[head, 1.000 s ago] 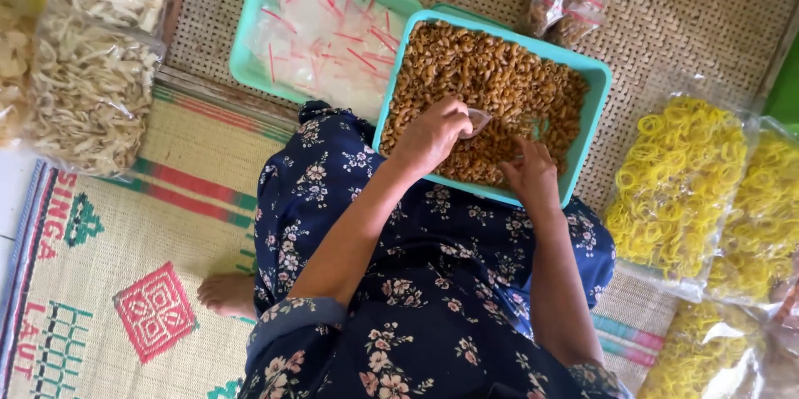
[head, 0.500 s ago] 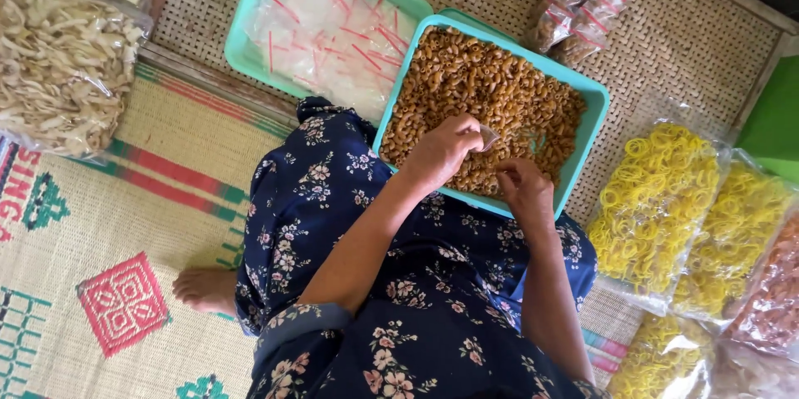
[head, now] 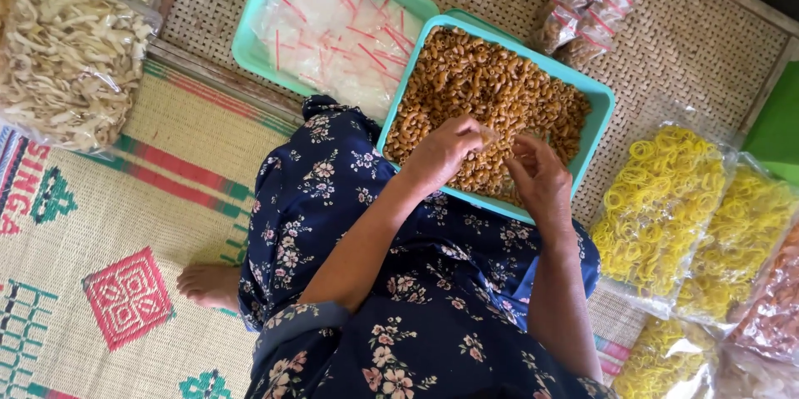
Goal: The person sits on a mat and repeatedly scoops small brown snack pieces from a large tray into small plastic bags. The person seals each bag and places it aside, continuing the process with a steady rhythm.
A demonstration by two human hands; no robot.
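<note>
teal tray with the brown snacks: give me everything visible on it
The teal tray is a rectangular, shallow plastic-looking bin with rounded corners, lying flat but skewed on the woven mat, its near edge over the person's lap. It is nearly full of small curled brown snacks. It overlaps a second teal tray holding clear bags. The left hand and right hand are over its near part, in the snacks.

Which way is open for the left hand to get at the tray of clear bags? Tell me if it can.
Probably yes: the left hand hovers over the snack tray, and the tray of clear bags lies just beyond, uncovered, nothing between.
</note>
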